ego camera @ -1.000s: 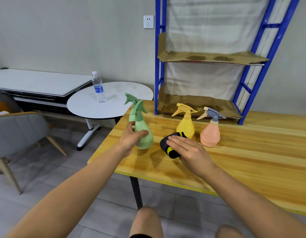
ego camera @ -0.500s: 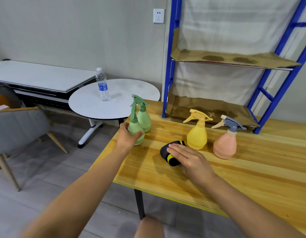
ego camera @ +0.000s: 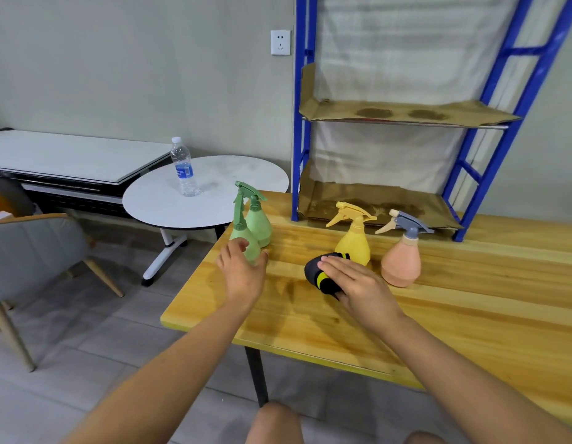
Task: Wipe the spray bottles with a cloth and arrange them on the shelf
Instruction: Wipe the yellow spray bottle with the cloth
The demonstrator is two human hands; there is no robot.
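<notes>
Four spray bottles (ego camera: 353,241); one cloth (ego camera: 320,273); one water bottle (ego camera: 183,168); two hands (ego camera: 243,274)

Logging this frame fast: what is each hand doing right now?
Left hand: open, fingers spread around the near green spray bottle, grip not closed.
Right hand: open, lying flat on the black and yellow cloth.
</notes>
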